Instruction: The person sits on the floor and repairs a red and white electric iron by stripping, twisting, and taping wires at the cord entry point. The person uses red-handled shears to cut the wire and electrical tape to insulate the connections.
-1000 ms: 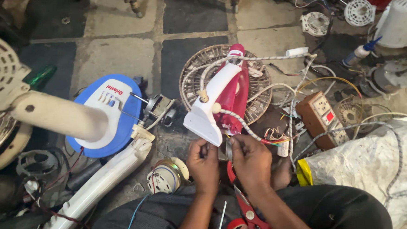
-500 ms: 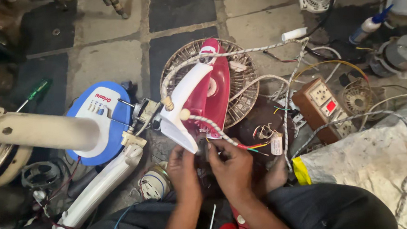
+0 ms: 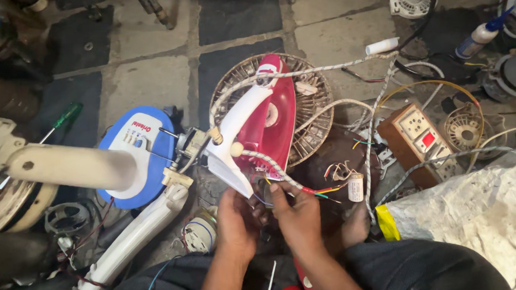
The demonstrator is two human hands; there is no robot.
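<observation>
- Head view: both hands meet at the rear end of a red-and-white clothes iron [image 3: 268,124], low in the middle of the floor.
- Left hand [image 3: 236,219]: fingers curled narrow at the iron's white base; exact grip hidden.
- Right hand [image 3: 297,213]: fingers pinched at the iron's braided cord [image 3: 271,164], where coloured wires show.
- Iron lies tilted, nose resting on a round wire fan guard [image 3: 315,109].
- Blue-and-white fan base [image 3: 143,151] just left of the iron.
- Brown switch box [image 3: 416,139] to the right, white sack [image 3: 479,210] toward the floor's right edge.
- Small white capacitor [image 3: 355,187] near the right hand.
</observation>
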